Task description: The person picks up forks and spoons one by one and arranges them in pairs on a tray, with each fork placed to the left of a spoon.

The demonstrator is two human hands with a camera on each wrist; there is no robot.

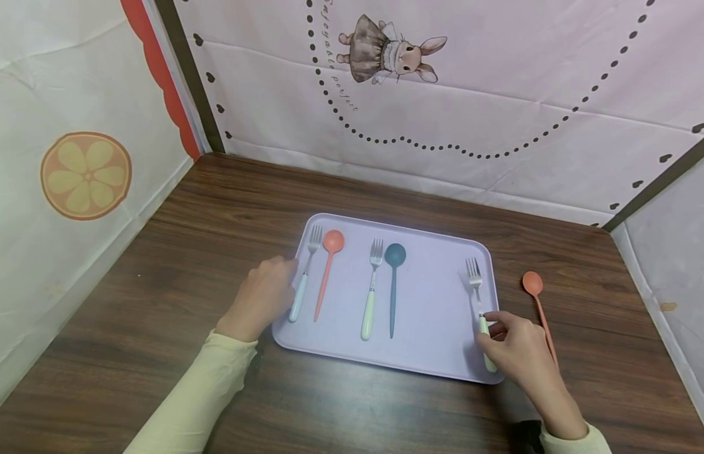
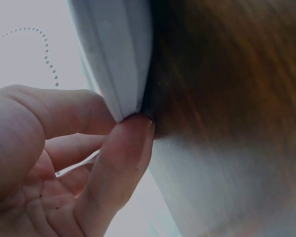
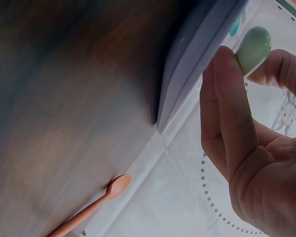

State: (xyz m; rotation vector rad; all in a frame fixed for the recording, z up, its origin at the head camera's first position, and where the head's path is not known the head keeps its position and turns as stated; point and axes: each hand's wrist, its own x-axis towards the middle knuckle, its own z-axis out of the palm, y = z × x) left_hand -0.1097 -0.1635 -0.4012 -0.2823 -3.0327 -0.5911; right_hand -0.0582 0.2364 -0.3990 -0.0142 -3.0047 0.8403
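A lilac tray (image 1: 434, 302) lies on the wooden table. My left hand (image 1: 261, 297) pinches the tray's left rim between thumb and fingers, as the left wrist view shows. With thumb and fingertips, my right hand (image 1: 522, 350) pinches the pale green handle (image 3: 255, 49) of a fork (image 1: 474, 274) at the tray's right end. Farther left on the tray lie a fork with a pale blue handle (image 1: 299, 296), a coral spoon (image 1: 333, 241), a fork with a light green handle (image 1: 368, 315) and a dark teal spoon (image 1: 395, 255).
Another coral spoon (image 1: 532, 284) lies on the table (image 1: 159, 315), right of the tray and partly behind my right hand. Printed cloth walls (image 1: 471, 107) enclose the table at the back and both sides.
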